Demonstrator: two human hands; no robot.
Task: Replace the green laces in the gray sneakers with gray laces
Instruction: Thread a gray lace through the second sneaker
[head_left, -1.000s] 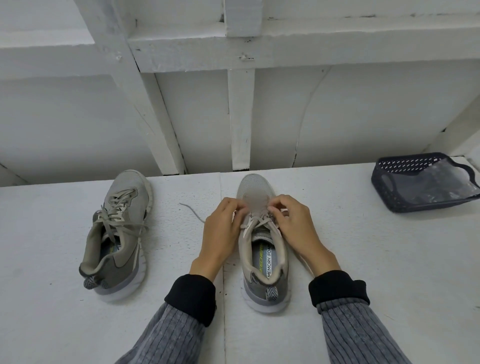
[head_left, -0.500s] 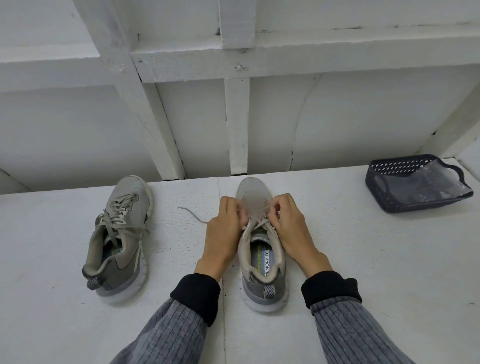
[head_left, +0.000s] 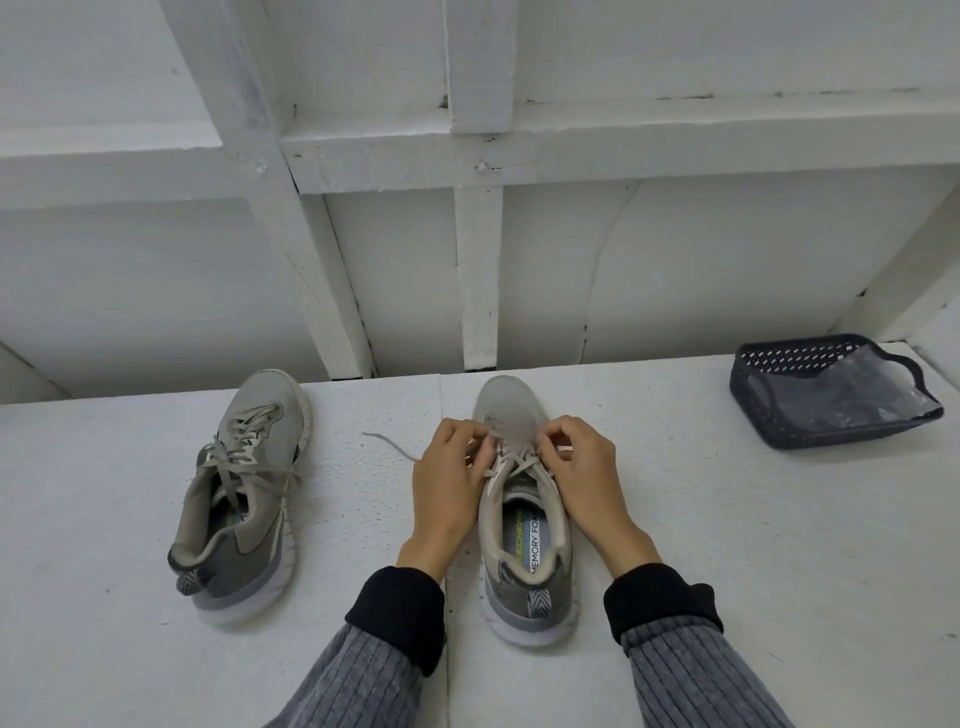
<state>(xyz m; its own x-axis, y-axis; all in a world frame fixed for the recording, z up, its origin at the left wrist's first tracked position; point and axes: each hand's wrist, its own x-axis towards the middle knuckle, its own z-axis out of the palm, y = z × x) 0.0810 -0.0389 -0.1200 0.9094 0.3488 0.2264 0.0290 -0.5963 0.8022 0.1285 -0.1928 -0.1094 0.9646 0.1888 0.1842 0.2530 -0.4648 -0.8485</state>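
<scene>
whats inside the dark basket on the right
The dark basket holds a crumpled clear plastic bag that fills most of it. The film is glossy and creased, so whatever lies in or under the bag cannot be made out.

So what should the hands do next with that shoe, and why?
Probably pull the lace through the next eyelet: both hands, left and right, pinch it low on the middle sneaker, whose upper eyelets look unlaced, with a loose end trailing left.
</scene>
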